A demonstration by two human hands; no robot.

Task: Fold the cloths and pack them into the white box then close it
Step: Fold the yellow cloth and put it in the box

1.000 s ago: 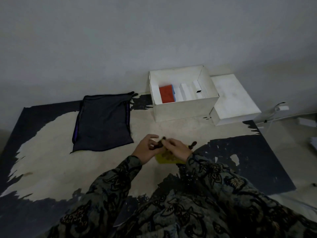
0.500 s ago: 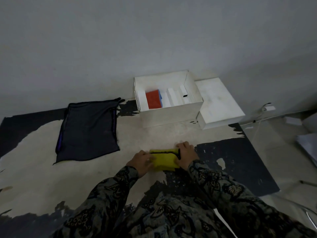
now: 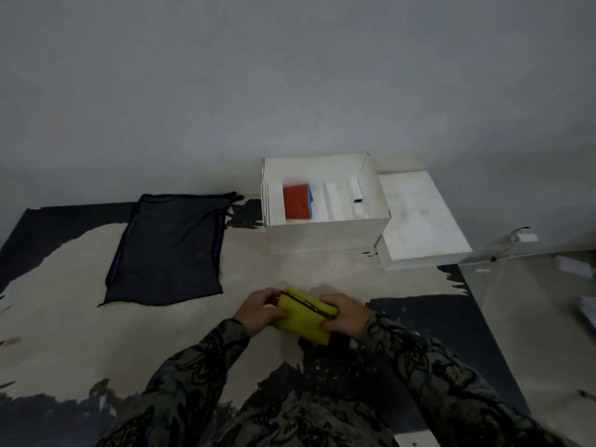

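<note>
From the head view, the left hand [image 3: 258,312] and right hand [image 3: 346,316] each grip an end of a folded yellow cloth [image 3: 303,317], fingers curled round it, near the middle of the floor mat [image 3: 64,333]. Farther off, the white box [image 3: 325,235] stands open, holding a folded red cloth [image 3: 296,201] over a blue one [image 3: 310,198] beside white dividers. Its lid [image 3: 419,221] lies just right. A dark cloth [image 3: 167,246] lies flat on the left.

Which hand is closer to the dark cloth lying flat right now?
Left. The left hand grips the yellow cloth just right of the dark cloth's near corner; the right hand holds the yellow cloth's far side.
</note>
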